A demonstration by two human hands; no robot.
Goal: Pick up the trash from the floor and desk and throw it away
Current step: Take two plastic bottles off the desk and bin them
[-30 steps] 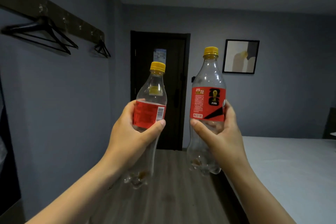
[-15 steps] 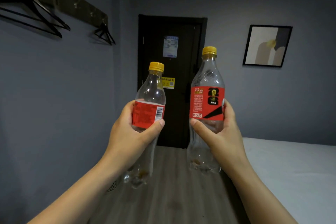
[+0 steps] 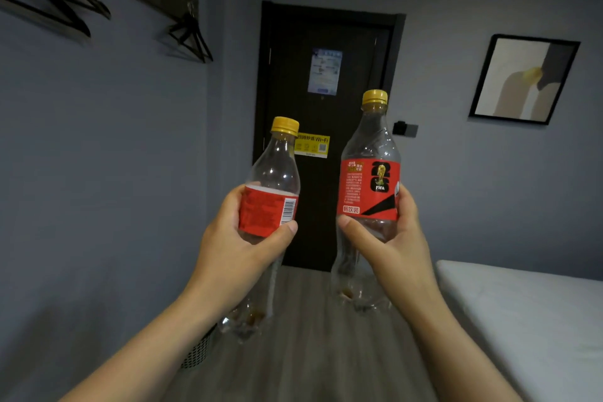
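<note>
Red labels: our right hand (image 3: 396, 248) grips the FIFA bottle (image 3: 370, 186), our left hand (image 3: 235, 258) the barcoded bottle (image 3: 270, 206), facing a Wi-Fi-signed door (image 3: 352, 52)

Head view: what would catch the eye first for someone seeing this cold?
Two nearly empty clear bottles with red labels and yellow caps fill mid-frame, upright: the shorter bottle in the left hand, the taller bottle in the right hand. Behind them is a dark door bearing notices. What looks like a mesh bin shows by the wall under the left forearm.
</note>
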